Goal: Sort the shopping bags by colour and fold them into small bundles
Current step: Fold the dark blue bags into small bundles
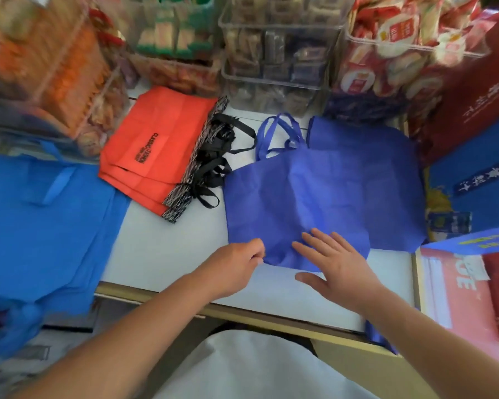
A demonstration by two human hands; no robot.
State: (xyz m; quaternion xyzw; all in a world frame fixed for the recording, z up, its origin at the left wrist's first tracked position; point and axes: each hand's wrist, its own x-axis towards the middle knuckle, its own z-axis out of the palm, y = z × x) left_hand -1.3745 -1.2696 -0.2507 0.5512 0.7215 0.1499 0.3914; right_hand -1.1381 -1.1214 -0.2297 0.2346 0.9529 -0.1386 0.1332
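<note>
Pinch, left hand (236, 263), apparently on near edge of blue bag (300, 191), right hand (337, 266) flat and open upon it, bag on counter (167, 243) beside red bags (156, 145); risk: slick fabric slides, skewing fold or dragging second bag (386, 174) beneath.

The bag (294, 194) under your right hand (339, 266) is deep violet-blue; stack (156, 125) beyond your left hand (234, 269) orange-red, black lettering (148, 151), speckled black-and-white trim (185, 191), black handles (218, 156); pile (41, 226) farther left, brighter blue.

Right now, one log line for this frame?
left hand: pinches near edge of dark blue bag | right hand: flat on it | red bags: stacked | light blue bags: piled left
</note>
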